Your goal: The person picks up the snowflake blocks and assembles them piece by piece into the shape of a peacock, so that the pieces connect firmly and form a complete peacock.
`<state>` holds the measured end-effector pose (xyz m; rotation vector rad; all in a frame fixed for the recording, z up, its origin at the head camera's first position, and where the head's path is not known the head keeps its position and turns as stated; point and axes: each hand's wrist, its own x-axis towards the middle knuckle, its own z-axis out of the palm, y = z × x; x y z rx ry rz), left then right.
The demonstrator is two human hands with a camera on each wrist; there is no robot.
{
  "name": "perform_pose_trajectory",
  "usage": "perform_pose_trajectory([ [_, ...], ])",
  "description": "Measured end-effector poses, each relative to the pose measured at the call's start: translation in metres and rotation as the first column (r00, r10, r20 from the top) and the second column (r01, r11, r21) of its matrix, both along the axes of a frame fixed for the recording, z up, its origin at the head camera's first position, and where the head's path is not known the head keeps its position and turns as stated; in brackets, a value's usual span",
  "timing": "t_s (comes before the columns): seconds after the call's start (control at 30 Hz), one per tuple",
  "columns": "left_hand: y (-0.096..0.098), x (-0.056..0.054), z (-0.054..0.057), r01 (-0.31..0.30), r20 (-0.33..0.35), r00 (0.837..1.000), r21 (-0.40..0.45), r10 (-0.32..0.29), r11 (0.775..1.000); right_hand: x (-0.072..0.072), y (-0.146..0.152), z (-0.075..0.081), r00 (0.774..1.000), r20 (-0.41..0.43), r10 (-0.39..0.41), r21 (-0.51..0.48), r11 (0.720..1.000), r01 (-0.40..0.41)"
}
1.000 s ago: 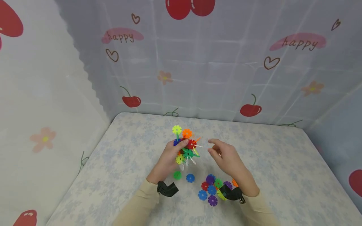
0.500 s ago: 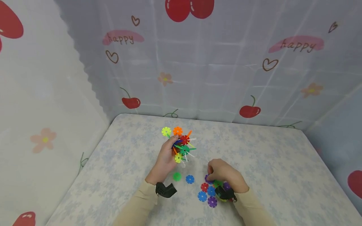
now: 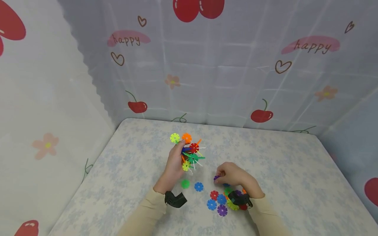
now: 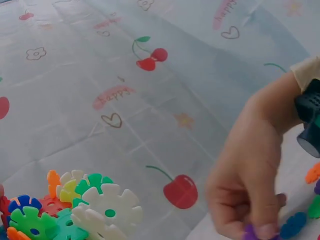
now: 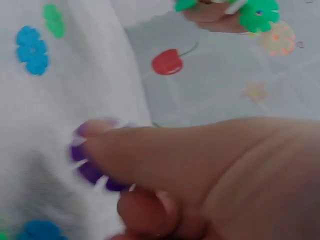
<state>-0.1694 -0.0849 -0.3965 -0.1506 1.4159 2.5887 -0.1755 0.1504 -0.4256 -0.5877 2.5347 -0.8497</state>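
My left hand (image 3: 174,162) grips a cluster of interlocked notched plastic discs (image 3: 193,158) in green, red, orange, yellow, blue and white, held above the table. Part of this cluster (image 4: 110,212) fills the lower left corner of the left wrist view. Between thumb and fingers, my right hand (image 3: 233,173) pinches a single purple disc (image 5: 90,172), just over the loose pile. Its notched edge shows past the thumb in the right wrist view.
Loose discs lie under my right wrist, among them a red one (image 3: 214,195) and a purple one (image 3: 222,210). A green disc (image 3: 185,184) and a blue disc (image 3: 199,186) lie apart, nearer the left hand. A printed curtain (image 3: 206,82) stands behind the table (image 3: 124,164).
My right hand went from beside the cluster down to the pile and now lifts a purple disc slightly off it. The left hand turned the cluster and shifted a little left.
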Motion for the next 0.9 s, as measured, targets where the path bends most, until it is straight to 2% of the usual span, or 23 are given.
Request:
perform_pose_trajectory([
  [0.07, 0.002, 0.003, -0.002, 0.002, -0.006, 1.0, -0.063, -0.003, 0.998, -0.003, 0.005, 0.006, 0.997, -0.069, -0.016, -0.09, 0.996, 0.01],
  [0.13, 0.004, 0.005, -0.003, 0.015, -0.014, 1.0, -0.094, -0.017, 0.995, -0.003, 0.008, 0.013, 0.987, -0.139, -0.085, -0.18, 0.982, 0.059],
  [0.27, 0.01, 0.005, -0.005, 0.045, -0.041, 0.998, -0.094, -0.049, 0.995, 0.002, 0.01, 0.026, 0.93, -0.282, -0.238, -0.316, 0.938, 0.144],
  [0.33, 0.012, 0.006, -0.006, 0.057, -0.056, 0.996, -0.151, -0.066, 0.987, 0.005, 0.01, 0.031, 0.896, -0.338, -0.288, -0.361, 0.919, 0.159],
  [0.4, 0.014, 0.008, -0.007, 0.065, -0.062, 0.995, -0.247, -0.082, 0.967, 0.008, 0.01, 0.035, 0.867, -0.388, -0.312, -0.386, 0.91, 0.154],
  [0.47, 0.016, 0.01, -0.008, 0.075, -0.061, 0.993, -0.345, -0.102, 0.936, 0.01, 0.01, 0.037, 0.848, -0.418, -0.327, -0.402, 0.903, 0.151],
  [0.5, 0.016, 0.011, -0.008, 0.081, -0.064, 0.991, -0.388, -0.115, 0.918, 0.011, 0.01, 0.039, 0.841, -0.43, -0.329, -0.405, 0.903, 0.145],
  [0.57, 0.018, 0.012, -0.009, 0.111, -0.056, 0.987, -0.422, -0.149, 0.9, 0.013, 0.01, 0.04, 0.834, -0.449, -0.321, -0.404, 0.905, 0.131],
  [0.7, 0.02, 0.012, -0.011, 0.168, -0.062, 0.975, -0.417, -0.212, 0.893, 0.016, 0.01, 0.044, 0.837, -0.473, -0.276, -0.382, 0.92, 0.087],
  [0.9, 0.023, 0.012, -0.009, 0.184, -0.085, 0.965, -0.465, -0.25, 0.866, 0.018, 0.005, 0.046, 0.82, -0.542, -0.183, -0.334, 0.943, -0.01],
])
